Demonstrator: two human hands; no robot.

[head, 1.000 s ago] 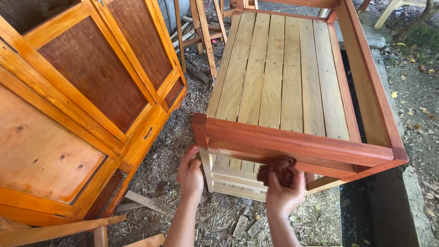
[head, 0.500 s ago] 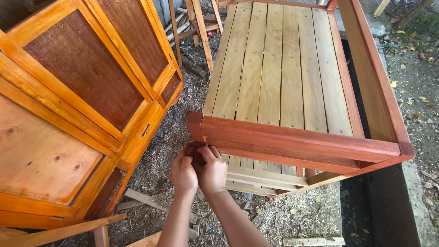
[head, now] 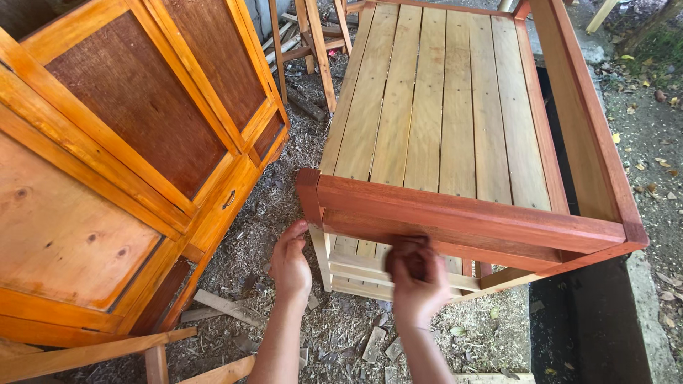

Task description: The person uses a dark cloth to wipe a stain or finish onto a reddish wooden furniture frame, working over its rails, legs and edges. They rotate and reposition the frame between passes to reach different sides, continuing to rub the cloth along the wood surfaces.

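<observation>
A wooden bench-like frame [head: 469, 213] with a red-stained front rail and pale slats [head: 427, 107] lies on the ground before me. My left hand [head: 290, 262] rests against the left corner post of the frame, fingers apart. My right hand [head: 415, 277] presses on the lower edge of the red front rail, fingers curled; whether a small piece of something sits under them I cannot tell.
An orange varnished cabinet [head: 121, 171] with panelled doors lies tilted at the left. Sawdust, wood chips and offcuts [head: 373, 345] cover the ground. Wooden chair legs [head: 320, 43] stand behind. A dark gap [head: 576, 313] and concrete edge are at the right.
My right hand slid left to meet the left hand at the corner, then moved back right along the rail's lower edge. My left hand stayed by the corner post.
</observation>
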